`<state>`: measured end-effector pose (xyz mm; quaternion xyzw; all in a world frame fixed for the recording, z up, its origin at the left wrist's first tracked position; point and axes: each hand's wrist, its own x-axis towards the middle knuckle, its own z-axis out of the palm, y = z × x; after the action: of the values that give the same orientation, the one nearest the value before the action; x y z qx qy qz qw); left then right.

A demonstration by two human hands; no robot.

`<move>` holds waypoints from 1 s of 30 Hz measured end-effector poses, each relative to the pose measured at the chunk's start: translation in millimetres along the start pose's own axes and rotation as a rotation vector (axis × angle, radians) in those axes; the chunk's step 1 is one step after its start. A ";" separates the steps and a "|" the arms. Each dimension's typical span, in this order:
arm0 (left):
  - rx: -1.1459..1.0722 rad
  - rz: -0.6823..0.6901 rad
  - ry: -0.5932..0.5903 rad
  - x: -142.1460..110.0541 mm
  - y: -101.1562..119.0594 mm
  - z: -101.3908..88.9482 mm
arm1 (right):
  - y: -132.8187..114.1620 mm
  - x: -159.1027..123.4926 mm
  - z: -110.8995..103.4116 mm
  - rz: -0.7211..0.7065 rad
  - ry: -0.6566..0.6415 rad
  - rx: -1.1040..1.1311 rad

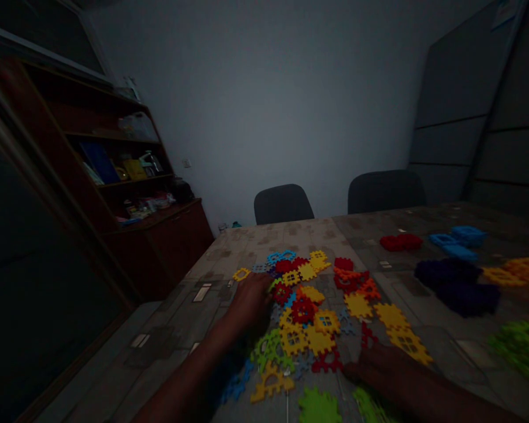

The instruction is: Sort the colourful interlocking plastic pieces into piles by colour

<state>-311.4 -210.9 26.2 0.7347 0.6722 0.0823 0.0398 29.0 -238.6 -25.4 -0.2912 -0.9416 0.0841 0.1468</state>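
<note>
A loose heap of flat plastic waffle-shaped building pieces (304, 317) in red, yellow, blue and green lies in the middle of the patterned table (167, 346). My left hand (249, 302) rests at the heap's left edge, its fingers against the pieces. My right hand (372, 370) lies at the heap's near right side, close to a red piece (367, 335) and a yellow piece (409, 345). Neither hand clearly shows anything held, and the dim light hides the fingers.
Sorted groups of red (401, 242), blue (456, 242), dark purple (456, 288), yellow-orange (515, 275) and green pieces (522, 349) lie on the table's right side. Two dark chairs (335, 202) stand beyond the far edge. A wooden shelf unit (114, 170) stands at left.
</note>
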 end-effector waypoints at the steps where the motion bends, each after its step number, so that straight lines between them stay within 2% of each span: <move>1: 0.016 -0.011 -0.012 11.5 -7.7 3.9 | 4.8 0.9 7.4 -0.023 0.020 -0.026; 4: 0.041 -0.004 -0.077 32.8 -23.2 17.8 | 12.9 3.6 21.0 -0.064 0.013 -0.090; 7: 0.041 0.019 -0.101 38.3 -27.7 25.6 | 11.2 3.7 22.3 -0.048 0.018 -0.103; 12: 0.034 0.025 -0.082 36.8 -25.2 26.8 | 9.8 4.7 20.2 -0.060 0.051 -0.076; 17: 0.033 -0.045 -0.004 33.0 -26.9 21.2 | 13.5 5.6 14.2 -0.048 -0.032 -0.029; 21: 0.034 -0.158 0.074 22.4 -34.5 9.0 | 20.4 -7.6 -4.4 0.062 -0.077 0.158; 25: 0.023 -0.223 0.125 2.5 -38.3 -0.6 | 35.8 -20.4 -20.1 0.247 -0.233 0.327; 27: 0.000 -0.210 0.141 -9.6 -32.5 -0.1 | 42.7 -22.3 -21.4 0.257 -0.264 0.361; 30: -0.064 -0.127 0.139 -29.8 -9.3 8.8 | 48.4 -21.2 -19.3 0.259 -0.277 0.367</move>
<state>-321.5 -239.3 14.0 0.6813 0.7157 0.1521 0.0216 77.3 -209.8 -23.9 -0.3636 -0.8765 0.3107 0.0547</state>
